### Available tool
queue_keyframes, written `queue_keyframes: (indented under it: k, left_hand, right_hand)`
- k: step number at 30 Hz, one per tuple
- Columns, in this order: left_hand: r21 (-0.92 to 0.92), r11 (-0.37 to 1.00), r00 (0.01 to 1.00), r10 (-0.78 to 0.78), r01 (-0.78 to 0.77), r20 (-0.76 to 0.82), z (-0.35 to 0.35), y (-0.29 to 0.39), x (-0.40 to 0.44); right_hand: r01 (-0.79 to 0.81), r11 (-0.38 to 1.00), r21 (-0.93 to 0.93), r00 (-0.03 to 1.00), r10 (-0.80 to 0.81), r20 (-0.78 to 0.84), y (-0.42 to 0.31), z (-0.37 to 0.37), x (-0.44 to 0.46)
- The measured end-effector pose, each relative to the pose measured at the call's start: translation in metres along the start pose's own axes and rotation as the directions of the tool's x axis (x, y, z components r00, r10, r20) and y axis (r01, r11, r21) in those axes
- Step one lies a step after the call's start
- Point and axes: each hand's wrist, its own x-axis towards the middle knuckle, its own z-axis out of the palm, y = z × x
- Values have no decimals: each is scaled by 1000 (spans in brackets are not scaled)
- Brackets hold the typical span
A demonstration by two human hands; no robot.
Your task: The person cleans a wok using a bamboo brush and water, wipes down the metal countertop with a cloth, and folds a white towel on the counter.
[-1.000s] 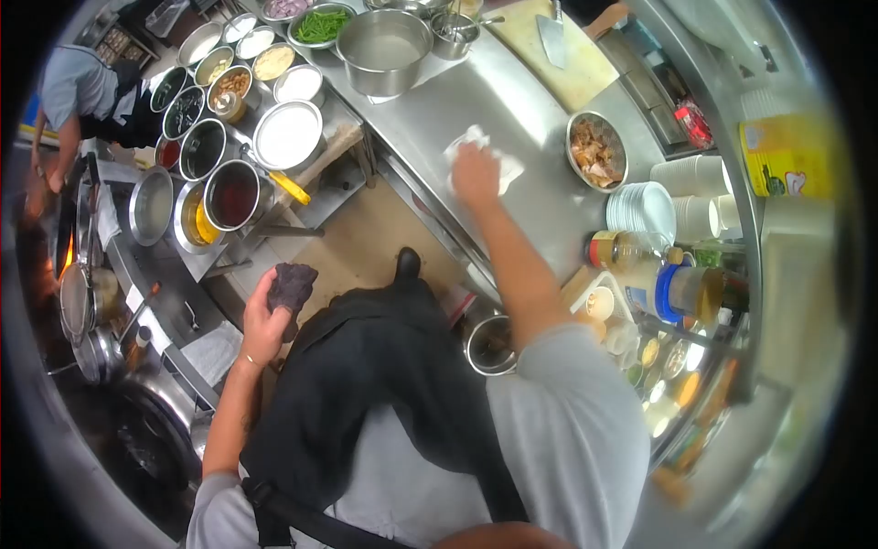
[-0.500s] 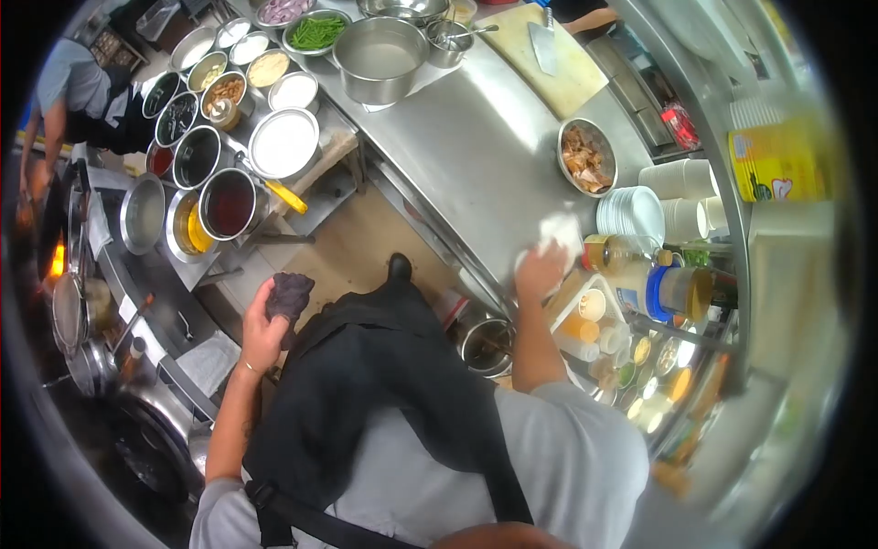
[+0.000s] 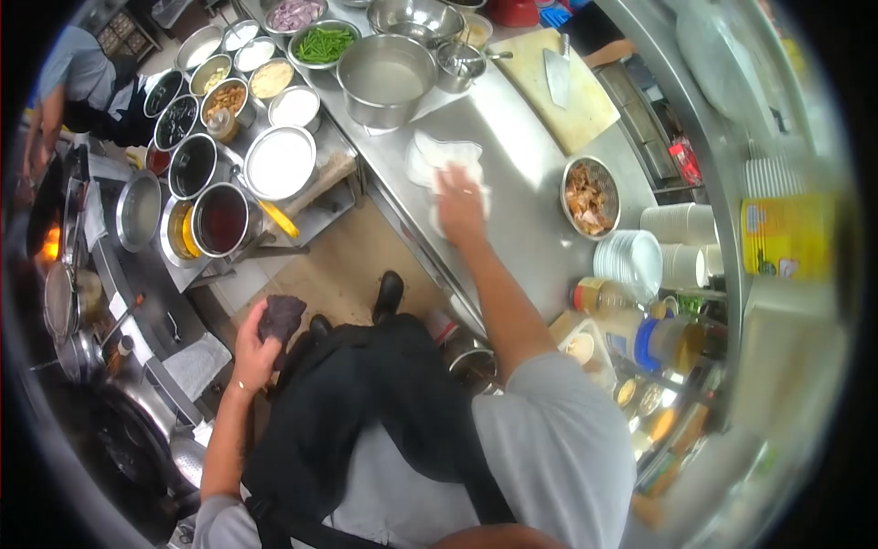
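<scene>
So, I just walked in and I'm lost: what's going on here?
The person's right hand is on a white cloth lying on the steel counter, between a big metal pot and a bowl of meat pieces. The left hand holds what looks like a dark bunched cloth, away from the counter. A knife lies on the cutting board.

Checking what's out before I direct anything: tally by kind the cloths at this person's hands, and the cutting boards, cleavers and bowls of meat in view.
Cloths: 2 (white cloth under right hand, dark cloth in left hand)
Cutting boards: 1 (cutting board)
Cleavers: 1 (cleaver)
Meat bowls: 1 (bowl)
Total: 5
</scene>
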Motion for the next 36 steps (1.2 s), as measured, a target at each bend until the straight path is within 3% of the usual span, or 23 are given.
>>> queue_keyframes:
  k: [1, 3, 5, 6, 8, 9, 10, 11, 13, 14, 15, 17, 19, 21, 22, 24, 26, 28, 30, 31, 33, 36]
  left_hand:
    - [-46, 999, 999, -14, 11, -52, 3, -1, -4]
    - [-100, 993, 992, -74, 64, -102, 2, -1, -7]
    - [-77, 988, 985, -141, 133, -103, 0, 13, -14]
    - [-82, 986, 981, -154, 145, -121, 1, 12, -16]
    - [-49, 989, 984, -146, 142, -103, 5, 9, -19]
    - [-53, 986, 979, -164, 159, -118, 10, 4, -23]
    - [-67, 988, 975, -151, 142, -164, 17, -4, -24]
    - [-81, 989, 967, -141, 127, -212, 21, -7, -25]
    - [-50, 988, 969, -155, 148, -192, 23, -5, -21]
    - [-54, 985, 971, -171, 164, -169, 24, -4, -22]
    - [-57, 982, 972, -185, 178, -147, 25, -3, -24]
    - [-112, 978, 964, -197, 178, -180, 29, 5, -29]
    - [-38, 986, 966, -169, 165, -194, 27, 11, -36]
    - [-79, 981, 951, -189, 175, -246, 24, 6, -46]
    - [-110, 978, 941, -200, 176, -274, 25, 3, -53]
    - [-131, 976, 922, -207, 173, -326, 28, 3, -65]
    - [-166, 976, 904, -193, 138, -382, 32, 5, -70]
    - [-146, 976, 898, -209, 164, -388, 39, -5, -79]
    - [-149, 973, 905, -222, 178, -363, 42, 2, -82]
    - [-150, 970, 906, -232, 190, -355, 42, -2, -84]
    - [-47, 991, 939, -130, 122, -318, 42, -14, -87]
    - [-48, 991, 966, -133, 125, -220, 31, -1, -86]
  right_hand:
    - [-31, 998, -57, 999, 31, -13, 33, 5, 2]
    - [-137, 968, -208, 920, 47, -389, 115, 38, 15]
    - [-424, 886, -187, 861, 330, -386, 137, 22, 48]
    - [-405, 895, -185, 872, 317, -374, 133, 19, 71]
    - [-606, 793, -65, 777, 573, -260, 125, 20, 116]
    - [-474, 850, -230, 878, 434, -204, 118, 37, 128]
    - [-286, 926, -248, 903, 174, -393, 102, 60, 123]
    - [-266, 932, -246, 911, 160, -381, 72, 62, 111]
    - [123, 989, -77, 971, -136, -197, -11, 27, 64]
    - [301, 953, 38, 948, -295, -123, -31, 17, 45]
    - [318, 947, 47, 943, -311, -116, -26, 14, 35]
    - [626, 725, 287, 776, -616, -136, 15, 3, 32]
    - [492, 855, 164, 871, -480, -105, 75, 6, 58]
    - [132, 991, 16, 948, -122, -295, 116, 8, 83]
    - [160, 987, 19, 946, -148, -287, 111, 19, 84]
    - [-267, 961, -73, 888, 216, -405, 96, 40, 74]
    - [88, 995, -53, 945, -100, -312, 46, 57, 39]
    - [280, 954, 107, 953, -262, -155, -34, 36, 5]
    - [436, 881, 183, 896, -444, 5, -82, 19, 14]
    - [497, 866, 52, 867, -495, -45, -89, 37, 32]
    - [478, 877, -47, 870, -480, -112, -112, 49, 71]
    - [438, 886, -149, 896, -444, -2, -125, 43, 85]
